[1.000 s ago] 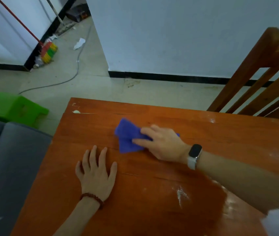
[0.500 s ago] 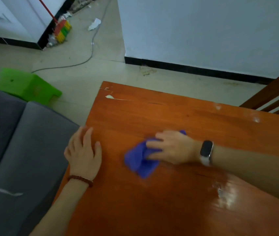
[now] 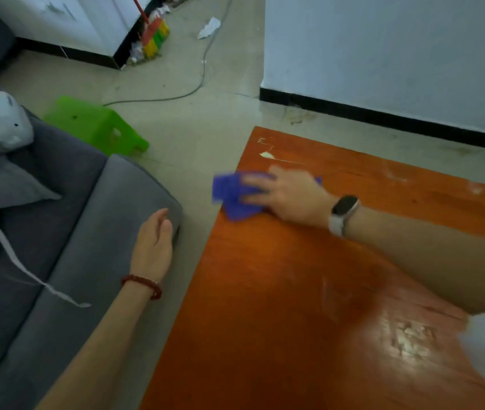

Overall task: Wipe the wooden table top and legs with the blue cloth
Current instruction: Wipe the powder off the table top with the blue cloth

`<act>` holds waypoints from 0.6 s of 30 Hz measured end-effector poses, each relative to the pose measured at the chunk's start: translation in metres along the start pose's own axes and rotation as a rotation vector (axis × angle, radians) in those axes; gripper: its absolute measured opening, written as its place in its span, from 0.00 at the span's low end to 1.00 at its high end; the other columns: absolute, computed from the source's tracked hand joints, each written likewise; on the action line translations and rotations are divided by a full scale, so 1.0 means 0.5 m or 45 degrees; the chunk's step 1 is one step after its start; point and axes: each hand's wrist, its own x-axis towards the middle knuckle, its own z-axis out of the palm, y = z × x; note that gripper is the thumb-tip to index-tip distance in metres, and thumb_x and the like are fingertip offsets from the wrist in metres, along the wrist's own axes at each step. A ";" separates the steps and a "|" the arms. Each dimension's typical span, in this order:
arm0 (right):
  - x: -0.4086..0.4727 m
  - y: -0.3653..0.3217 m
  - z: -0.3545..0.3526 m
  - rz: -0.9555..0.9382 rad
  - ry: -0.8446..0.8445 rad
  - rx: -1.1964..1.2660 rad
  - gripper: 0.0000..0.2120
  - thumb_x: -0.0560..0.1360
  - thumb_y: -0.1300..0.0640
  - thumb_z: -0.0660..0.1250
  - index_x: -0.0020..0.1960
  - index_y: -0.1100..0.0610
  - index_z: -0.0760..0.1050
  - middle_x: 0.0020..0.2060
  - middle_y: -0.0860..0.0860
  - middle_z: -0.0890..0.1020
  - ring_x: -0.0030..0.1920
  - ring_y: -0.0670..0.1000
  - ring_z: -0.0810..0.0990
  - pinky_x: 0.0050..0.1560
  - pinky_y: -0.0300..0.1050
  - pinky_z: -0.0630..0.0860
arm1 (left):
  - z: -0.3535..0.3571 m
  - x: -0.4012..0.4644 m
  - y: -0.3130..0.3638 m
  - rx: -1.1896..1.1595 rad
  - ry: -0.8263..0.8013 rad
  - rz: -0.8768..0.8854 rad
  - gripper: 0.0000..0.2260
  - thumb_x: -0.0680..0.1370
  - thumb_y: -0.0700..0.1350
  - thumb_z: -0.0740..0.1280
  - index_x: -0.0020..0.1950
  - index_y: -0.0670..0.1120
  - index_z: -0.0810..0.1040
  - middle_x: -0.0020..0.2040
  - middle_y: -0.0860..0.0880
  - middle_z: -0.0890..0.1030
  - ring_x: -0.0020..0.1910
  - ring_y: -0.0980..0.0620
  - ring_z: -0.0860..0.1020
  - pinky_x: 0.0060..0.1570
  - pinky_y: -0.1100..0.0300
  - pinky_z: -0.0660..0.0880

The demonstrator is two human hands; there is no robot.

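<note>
Wiping the desk edge

My right hand [image 3: 291, 196] presses the folded blue cloth [image 3: 235, 193] flat over the orange wooden desk [image 3: 294, 291] edge; left hand [image 3: 154, 241] rests open, apart.

Dark red bead bracelet [image 3: 142, 286] on left wrist, black-faced white-strapped watch [image 3: 342, 213] on right wrist

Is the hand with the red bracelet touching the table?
No, the left hand is off the table, over the grey sofa.
</note>
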 end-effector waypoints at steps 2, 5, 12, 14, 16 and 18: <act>0.056 0.100 -0.030 0.868 0.000 0.122 0.21 0.76 0.62 0.57 0.67 0.51 0.67 0.69 0.54 0.66 0.60 0.61 0.68 0.51 0.55 0.73 | 0.012 -0.019 0.008 0.036 -0.130 0.106 0.18 0.81 0.44 0.53 0.71 0.43 0.62 0.70 0.46 0.66 0.69 0.51 0.64 0.64 0.65 0.58; 0.072 0.096 -0.076 1.172 0.119 0.199 0.23 0.75 0.64 0.55 0.69 0.53 0.63 0.67 0.56 0.67 0.60 0.61 0.68 0.51 0.55 0.71 | 0.053 -0.056 0.028 0.052 -0.411 0.186 0.22 0.80 0.48 0.54 0.73 0.48 0.55 0.72 0.49 0.63 0.69 0.53 0.63 0.64 0.63 0.60; -0.140 -0.154 -0.120 0.484 0.191 0.695 0.28 0.70 0.56 0.56 0.70 0.50 0.59 0.53 0.52 0.80 0.44 0.48 0.76 0.36 0.42 0.75 | 0.091 -0.082 0.017 0.291 -0.310 0.194 0.25 0.79 0.50 0.55 0.74 0.47 0.53 0.73 0.44 0.61 0.69 0.46 0.63 0.68 0.48 0.63; -0.199 -0.183 -0.134 0.529 0.039 1.057 0.26 0.72 0.54 0.55 0.67 0.38 0.58 0.53 0.50 0.80 0.43 0.49 0.79 0.40 0.48 0.77 | 0.099 -0.097 0.027 0.478 -0.190 0.236 0.25 0.79 0.49 0.56 0.74 0.46 0.53 0.74 0.43 0.57 0.72 0.44 0.58 0.69 0.46 0.56; -0.245 -0.203 -0.131 0.513 -0.209 1.314 0.24 0.75 0.54 0.55 0.65 0.33 0.54 0.58 0.50 0.78 0.45 0.52 0.80 0.43 0.51 0.75 | 0.110 -0.114 0.042 0.611 -0.115 0.279 0.25 0.79 0.50 0.55 0.74 0.48 0.52 0.75 0.43 0.54 0.74 0.43 0.53 0.70 0.43 0.49; -0.282 -0.215 -0.123 0.448 -0.377 1.418 0.21 0.77 0.54 0.55 0.65 0.36 0.56 0.63 0.48 0.74 0.55 0.50 0.77 0.52 0.48 0.73 | 0.126 -0.126 0.053 0.680 -0.098 0.307 0.25 0.78 0.51 0.56 0.74 0.49 0.53 0.76 0.44 0.52 0.74 0.44 0.48 0.70 0.42 0.43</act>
